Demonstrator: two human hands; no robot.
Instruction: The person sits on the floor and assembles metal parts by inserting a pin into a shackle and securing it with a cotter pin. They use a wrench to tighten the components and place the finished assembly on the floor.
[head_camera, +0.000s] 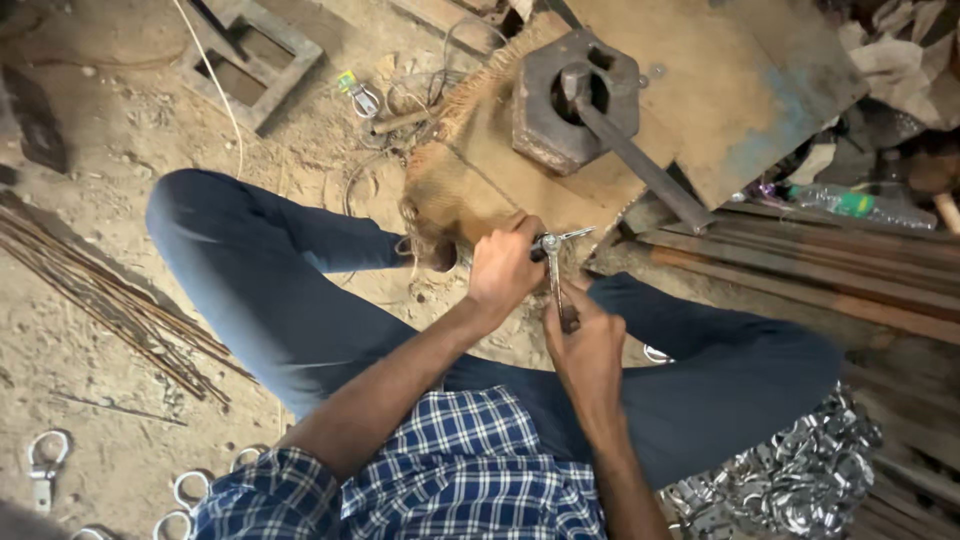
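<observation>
The person is sitting on the sandy ground with both legs in blue trousers spread to either side of the hands. The left hand (505, 265) is curling tight around a small metal piece (560, 239), its fingers closed over one end so that only the shiny tip is sticking out toward the right hand. The right hand (585, 345) is gripping the handle of a thin metal tool (556, 285), fist closed, and the tool is running up from that fist to meet the metal piece just beside the left hand's knuckles.

Just beyond the left hand a rough brown sack (470, 170) is lying over a rusty steel plate (740, 90). Farther out from both hands a heavy hexagonal iron block (545, 120) is sitting on that plate, with a long iron bar (640, 165) leaning out of its hole toward the right.

Below and outside the right forearm a heap of shiny metal clasps (800, 480) is piling up. Well off to the left of the left arm a bundle of thin rods (110, 300) is lying on the dirt, and a few loose metal rings (45, 455) are resting near the left elbow.
</observation>
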